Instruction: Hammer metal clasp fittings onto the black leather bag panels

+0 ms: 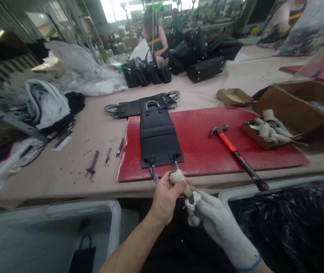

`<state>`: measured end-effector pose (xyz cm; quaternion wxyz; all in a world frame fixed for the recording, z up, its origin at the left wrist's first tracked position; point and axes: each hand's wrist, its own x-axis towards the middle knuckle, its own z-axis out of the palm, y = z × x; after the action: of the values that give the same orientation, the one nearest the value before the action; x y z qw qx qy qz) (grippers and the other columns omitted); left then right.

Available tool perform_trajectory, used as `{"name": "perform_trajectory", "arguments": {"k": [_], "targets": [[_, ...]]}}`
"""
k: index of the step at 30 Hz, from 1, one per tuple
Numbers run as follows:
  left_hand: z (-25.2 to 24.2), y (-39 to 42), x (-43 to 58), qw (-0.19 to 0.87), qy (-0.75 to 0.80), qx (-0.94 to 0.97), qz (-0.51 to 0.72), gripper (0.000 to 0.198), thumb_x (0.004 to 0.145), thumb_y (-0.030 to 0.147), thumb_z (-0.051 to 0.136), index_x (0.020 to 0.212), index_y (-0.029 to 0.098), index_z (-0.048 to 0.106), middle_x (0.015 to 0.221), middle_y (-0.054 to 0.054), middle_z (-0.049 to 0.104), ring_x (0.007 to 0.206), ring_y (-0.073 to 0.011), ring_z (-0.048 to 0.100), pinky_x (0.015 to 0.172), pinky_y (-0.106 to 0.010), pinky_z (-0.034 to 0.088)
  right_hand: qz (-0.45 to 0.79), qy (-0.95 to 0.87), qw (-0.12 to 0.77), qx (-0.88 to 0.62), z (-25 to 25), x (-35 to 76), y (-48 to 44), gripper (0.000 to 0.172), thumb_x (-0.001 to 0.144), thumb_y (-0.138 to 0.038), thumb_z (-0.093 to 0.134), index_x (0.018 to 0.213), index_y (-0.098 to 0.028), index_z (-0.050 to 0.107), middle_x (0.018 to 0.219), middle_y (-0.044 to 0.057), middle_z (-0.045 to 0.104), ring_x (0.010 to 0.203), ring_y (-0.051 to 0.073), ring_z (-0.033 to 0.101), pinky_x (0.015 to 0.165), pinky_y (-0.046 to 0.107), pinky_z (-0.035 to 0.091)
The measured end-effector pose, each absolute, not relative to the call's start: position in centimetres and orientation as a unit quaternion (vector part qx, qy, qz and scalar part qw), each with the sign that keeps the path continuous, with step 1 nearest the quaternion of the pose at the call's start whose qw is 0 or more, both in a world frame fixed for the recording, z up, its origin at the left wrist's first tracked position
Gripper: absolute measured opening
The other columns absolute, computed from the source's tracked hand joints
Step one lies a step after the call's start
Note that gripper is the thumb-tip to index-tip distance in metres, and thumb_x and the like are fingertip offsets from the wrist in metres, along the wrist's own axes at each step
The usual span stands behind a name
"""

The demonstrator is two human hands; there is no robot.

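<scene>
Head view: bare left hand (164, 199), grip pinching an off-white wrapped rod-like piece (176, 175) just off the front edge of the beige surface (93, 131); right hand in white knit glove (217, 218) at its lower end, can't tell if pinching. Flat black leather-like bag (158, 146) and orange-and-black claw hammer (229, 143) lie on red rectangular board (201, 151).

The space is dimly lit, with pale light admitted through overexposed windows (119, 8) at the back. A dull sheen is thrown across the red board (201, 146), and glints are caught on the black plastic (295, 216). The margins are stretched and smeared; distant detail is softened.
</scene>
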<state>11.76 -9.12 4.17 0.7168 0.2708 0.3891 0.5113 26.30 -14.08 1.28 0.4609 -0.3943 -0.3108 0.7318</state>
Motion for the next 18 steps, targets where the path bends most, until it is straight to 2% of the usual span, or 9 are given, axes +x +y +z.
{"name": "perform_trajectory", "arguments": {"k": [5, 8, 13, 18], "targets": [[4.6, -8.3, 10.6, 0.706, 0.395, 0.34, 0.48, 0.055, 0.079, 0.056, 0.085, 0.107, 0.013, 0.066, 0.095, -0.012, 0.076, 0.083, -0.0226, 0.074, 0.076, -0.031, 0.059, 0.712, -0.315, 0.485, -0.398, 2.1, 26.7, -12.6, 0.028, 0.091, -0.046, 0.075, 0.085, -0.018, 0.071, 0.078, 0.004, 0.059, 0.061, 0.014, 0.052, 0.059, 0.029, 0.05], [4.0, -8.4, 9.0, 0.676, 0.445, 0.38, 0.448, 0.057, 0.084, 0.06, 0.078, 0.113, 0.013, 0.066, 0.095, -0.013, 0.077, 0.082, -0.0226, 0.075, 0.072, -0.029, 0.059, 0.67, -0.293, 0.526, -0.433, 3.0, 27.7, -10.8, 0.027, 0.086, -0.044, 0.079, 0.085, -0.018, 0.071, 0.077, 0.002, 0.058, 0.06, 0.012, 0.051, 0.058, 0.028, 0.05], [3.3, -8.7, 5.9, 0.611, 0.533, 0.399, 0.428, 0.042, 0.089, 0.05, 0.074, 0.109, 0.013, 0.066, 0.088, -0.01, 0.076, 0.067, -0.0185, 0.072, 0.059, -0.025, 0.057, 0.583, -0.289, 0.548, -0.525, 3.9, 30.1, -6.2, 0.036, 0.069, -0.045, 0.091, 0.081, -0.016, 0.072, 0.08, 0.004, 0.06, 0.061, 0.012, 0.051, 0.052, 0.023, 0.047], [3.6, -7.5, 3.5, 0.558, 0.579, 0.41, 0.431, 0.033, 0.091, 0.042, 0.07, 0.108, 0.014, 0.067, 0.087, -0.009, 0.076, 0.069, -0.0168, 0.072, 0.06, -0.023, 0.059, 0.558, -0.298, 0.529, -0.566, 4.1, 31.2, -2.2, 0.042, 0.062, -0.05, 0.09, 0.079, -0.018, 0.068, 0.077, 0.002, 0.061, 0.053, 0.011, 0.05, 0.05, 0.025, 0.046]]}}
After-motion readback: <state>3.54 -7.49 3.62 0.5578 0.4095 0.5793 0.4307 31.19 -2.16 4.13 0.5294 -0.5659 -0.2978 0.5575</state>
